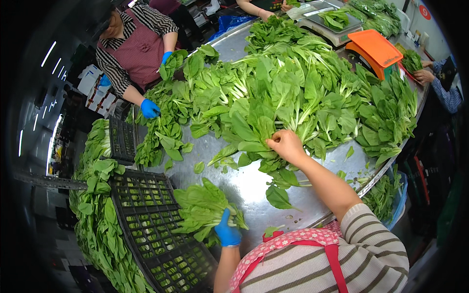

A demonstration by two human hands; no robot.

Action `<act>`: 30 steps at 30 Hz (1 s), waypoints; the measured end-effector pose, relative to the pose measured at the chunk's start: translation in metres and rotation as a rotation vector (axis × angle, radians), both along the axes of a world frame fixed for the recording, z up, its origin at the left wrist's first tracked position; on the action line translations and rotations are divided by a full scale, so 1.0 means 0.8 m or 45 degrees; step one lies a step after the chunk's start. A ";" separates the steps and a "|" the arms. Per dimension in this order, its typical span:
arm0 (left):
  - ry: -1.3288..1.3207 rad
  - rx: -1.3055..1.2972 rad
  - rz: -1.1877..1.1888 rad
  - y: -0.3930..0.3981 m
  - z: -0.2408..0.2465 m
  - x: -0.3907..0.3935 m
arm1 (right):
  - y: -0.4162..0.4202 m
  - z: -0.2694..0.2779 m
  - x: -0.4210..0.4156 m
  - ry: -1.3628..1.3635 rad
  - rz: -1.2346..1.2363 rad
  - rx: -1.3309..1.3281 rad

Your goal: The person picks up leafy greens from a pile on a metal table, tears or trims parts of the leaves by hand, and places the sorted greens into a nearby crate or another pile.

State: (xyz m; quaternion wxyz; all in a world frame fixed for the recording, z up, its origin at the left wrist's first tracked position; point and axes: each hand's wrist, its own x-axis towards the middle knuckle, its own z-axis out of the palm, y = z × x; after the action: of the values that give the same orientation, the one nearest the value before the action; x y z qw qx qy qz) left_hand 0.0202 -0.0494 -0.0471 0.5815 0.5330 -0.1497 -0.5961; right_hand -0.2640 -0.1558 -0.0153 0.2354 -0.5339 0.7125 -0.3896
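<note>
In a blue glove, my left hand (228, 230) grips a bunch of leafy greens (205, 210) by its pale stems, beside a black plastic crate. The bunch's leaves point left and away from me. My bare right hand (288, 146) is at the near edge of a large heap of leafy greens (253, 106); its thumb and forefinger pinch a leafy green plant (264, 128). The other fingers are curled, and what lies under them is hidden. Below this hand, a loose leaf (277, 197) lies on the metal table (183, 175).
Greens pack the black crate (146, 216) at left; another crate (122, 141) stands behind it. A co-worker's gloved hand (149, 108) touches the heap. An orange-topped scale (377, 47) and a digital scale (331, 25) stand beyond. At right is a tub (401, 205) of greens.
</note>
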 end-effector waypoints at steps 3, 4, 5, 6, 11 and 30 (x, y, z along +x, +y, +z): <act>-0.001 0.005 0.073 0.008 0.019 0.018 | 0.007 0.011 -0.002 -0.581 -0.069 -0.268; -0.002 -0.008 0.054 0.012 0.023 0.020 | 0.018 0.024 -0.004 -0.654 -0.046 -0.303; 0.068 -0.008 0.026 0.010 0.018 0.026 | 0.024 0.040 -0.004 -0.648 -0.054 -0.381; 0.133 -0.050 -0.040 0.011 0.021 0.023 | 0.031 0.046 -0.009 -0.709 -0.015 -0.323; 0.258 -0.140 -0.267 0.007 0.054 -0.028 | 0.068 0.036 -0.026 -1.249 -0.051 -0.207; 0.455 -0.084 -0.375 -0.001 0.033 -0.078 | 0.143 0.021 0.100 -0.232 0.393 -0.469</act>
State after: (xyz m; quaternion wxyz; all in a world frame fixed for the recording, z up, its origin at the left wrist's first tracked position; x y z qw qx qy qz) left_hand -0.0421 -0.0502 -0.0205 0.5224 0.3723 -0.1400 -0.7543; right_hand -0.1837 -0.0415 0.0012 0.2540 -0.6331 0.5153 -0.5188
